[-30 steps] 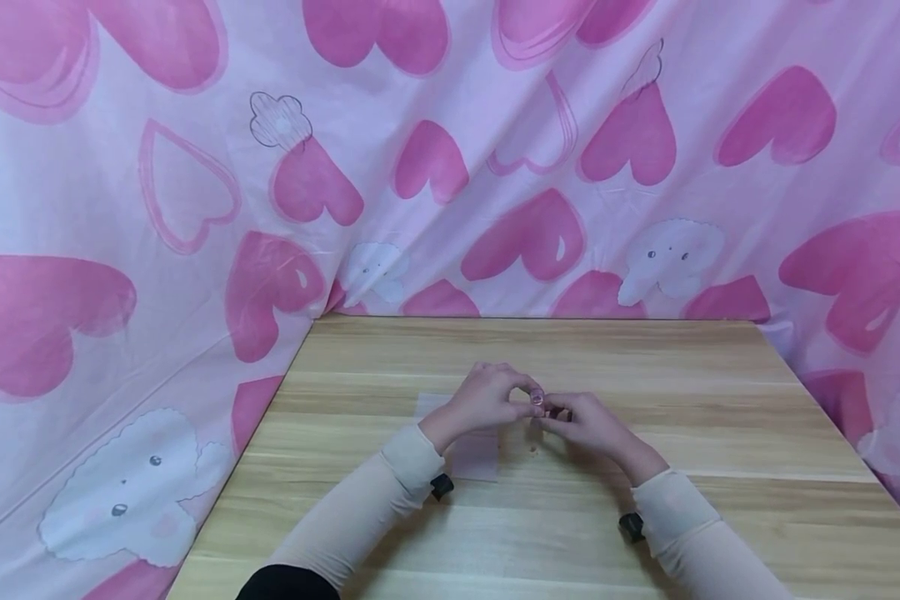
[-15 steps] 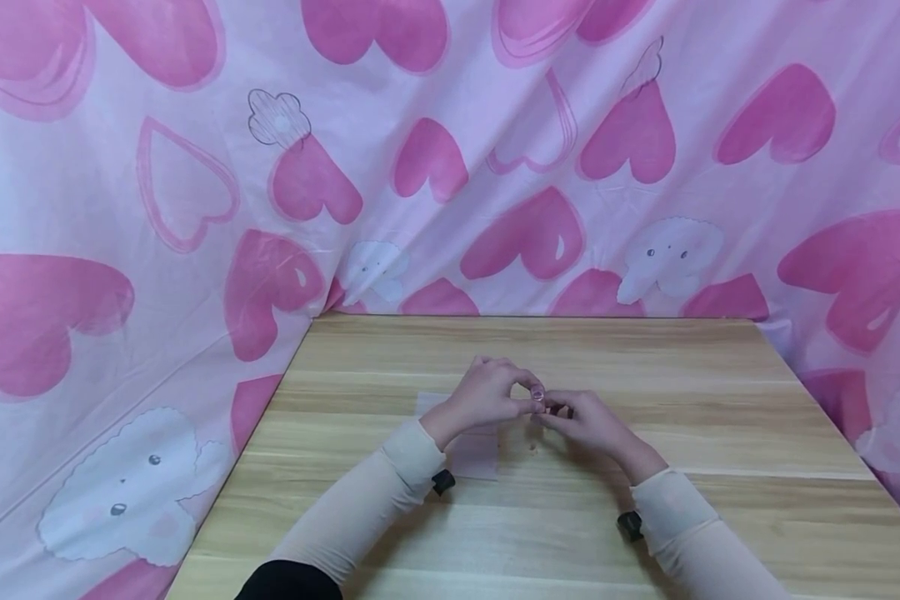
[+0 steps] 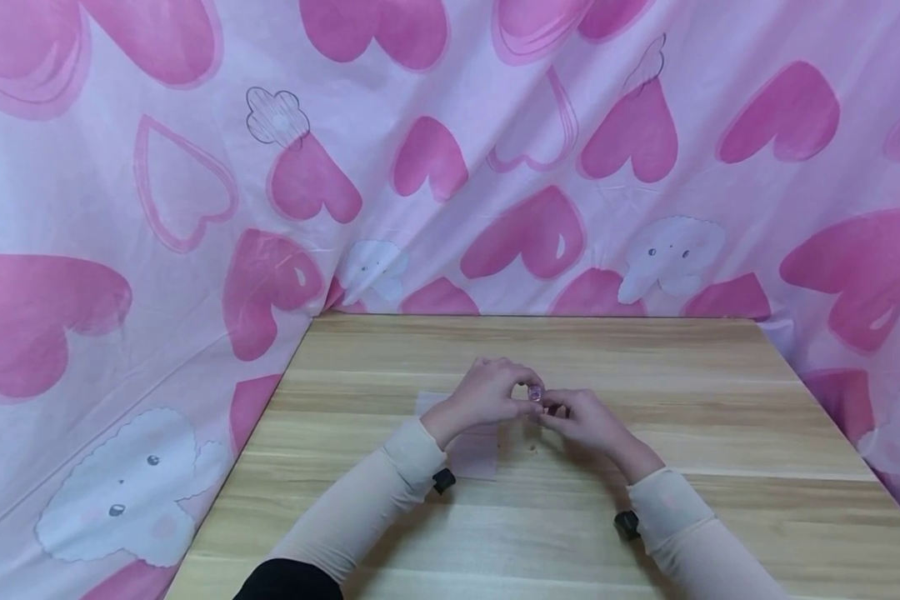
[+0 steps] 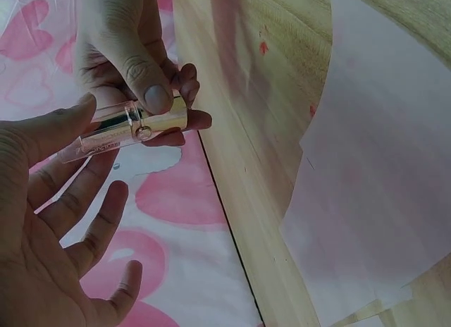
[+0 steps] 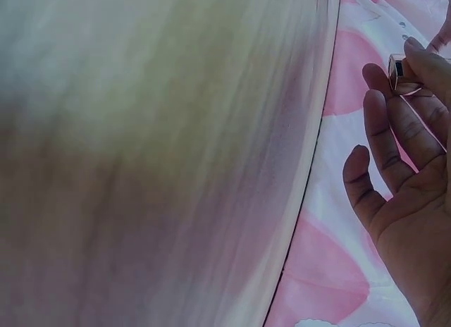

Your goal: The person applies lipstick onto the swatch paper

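Observation:
Above the table, both hands meet at a lipstick tube (image 3: 536, 392) with a clear end and a shiny gold base. My left hand (image 3: 487, 396) pinches the clear end between thumb and index finger, its other fingers spread loosely in the left wrist view. The gold base (image 4: 169, 120) is gripped between the thumb and fingers of my right hand (image 3: 592, 421). In the right wrist view, the squared bottom of the lipstick tube (image 5: 397, 68) shows past the right thumb. The clear end is hidden in that view.
A pale pink translucent sheet (image 3: 474, 457) lies flat on the wooden table (image 3: 390, 350), partly under the left forearm. Small red marks (image 4: 263, 48) dot the tabletop beside it. A heart-patterned pink cloth (image 3: 427, 158) hangs behind and around the table.
The tube has shifted very slightly left and up in the head view. Both hands keep nearly the same place and the same pinch on it.

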### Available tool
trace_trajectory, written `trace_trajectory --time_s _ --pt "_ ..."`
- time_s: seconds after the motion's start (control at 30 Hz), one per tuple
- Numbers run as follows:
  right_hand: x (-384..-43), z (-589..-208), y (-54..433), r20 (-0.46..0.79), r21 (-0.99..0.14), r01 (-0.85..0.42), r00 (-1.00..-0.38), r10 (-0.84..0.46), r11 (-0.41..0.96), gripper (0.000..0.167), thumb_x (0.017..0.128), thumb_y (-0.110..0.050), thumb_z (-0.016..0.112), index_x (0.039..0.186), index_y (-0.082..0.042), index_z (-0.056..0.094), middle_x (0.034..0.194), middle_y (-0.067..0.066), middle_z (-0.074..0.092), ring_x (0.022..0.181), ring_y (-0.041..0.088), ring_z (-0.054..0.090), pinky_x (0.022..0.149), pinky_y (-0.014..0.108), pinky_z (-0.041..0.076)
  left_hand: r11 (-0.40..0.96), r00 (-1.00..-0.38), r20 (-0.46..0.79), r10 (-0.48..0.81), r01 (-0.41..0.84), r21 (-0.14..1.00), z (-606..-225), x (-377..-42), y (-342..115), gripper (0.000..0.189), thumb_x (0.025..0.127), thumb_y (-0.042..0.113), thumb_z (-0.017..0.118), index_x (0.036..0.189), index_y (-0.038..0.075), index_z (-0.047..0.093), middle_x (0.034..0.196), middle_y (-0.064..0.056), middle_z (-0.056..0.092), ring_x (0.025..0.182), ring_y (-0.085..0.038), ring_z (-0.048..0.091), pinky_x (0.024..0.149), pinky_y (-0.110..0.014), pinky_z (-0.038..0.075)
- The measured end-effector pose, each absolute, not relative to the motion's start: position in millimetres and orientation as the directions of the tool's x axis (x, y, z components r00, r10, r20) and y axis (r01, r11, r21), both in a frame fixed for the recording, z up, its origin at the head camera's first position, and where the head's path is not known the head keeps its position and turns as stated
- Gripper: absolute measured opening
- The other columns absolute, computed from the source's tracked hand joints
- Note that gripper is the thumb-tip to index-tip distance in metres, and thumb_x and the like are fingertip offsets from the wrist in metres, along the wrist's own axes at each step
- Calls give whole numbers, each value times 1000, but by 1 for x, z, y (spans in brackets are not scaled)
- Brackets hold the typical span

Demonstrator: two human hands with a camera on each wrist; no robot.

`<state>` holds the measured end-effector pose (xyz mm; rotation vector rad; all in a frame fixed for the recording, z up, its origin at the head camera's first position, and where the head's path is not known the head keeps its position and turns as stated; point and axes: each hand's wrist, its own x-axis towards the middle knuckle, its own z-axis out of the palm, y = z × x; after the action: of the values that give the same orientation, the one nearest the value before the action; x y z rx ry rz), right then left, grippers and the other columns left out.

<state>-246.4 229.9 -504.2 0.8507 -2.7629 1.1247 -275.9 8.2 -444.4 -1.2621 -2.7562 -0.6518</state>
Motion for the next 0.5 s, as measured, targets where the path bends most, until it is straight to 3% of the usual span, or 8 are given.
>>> trace_trajectory --time_s 0.5 --pt "-245 -495 230 234 -649 -486 -860 -454 586 7 96 -24 70 102 -21 74 88 -13 69 78 10 63 68 29 53 569 -654 246 716 750 338 -431 -282 10 22 85 44 80 104 33 77 103 23 71 96 1 58 91 -38 40"
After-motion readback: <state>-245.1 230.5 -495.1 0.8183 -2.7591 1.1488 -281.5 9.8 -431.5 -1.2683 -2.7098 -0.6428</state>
